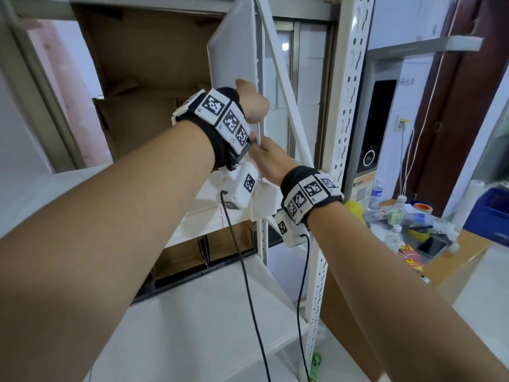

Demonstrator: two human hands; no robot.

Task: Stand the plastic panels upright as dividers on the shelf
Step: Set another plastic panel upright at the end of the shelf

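Both hands (254, 106) gripping upright panel (234, 48), cardboard box (148, 64) behind

Both forearms are bare, with no sleeves. Each wrist wears a black fabric band (220, 139) ringed with white square tiles (311, 190) printed with black-and-white codes. A white plastic box (242, 186) hangs under each wrist, also coded, with a thin black cable (248, 285) trailing down.
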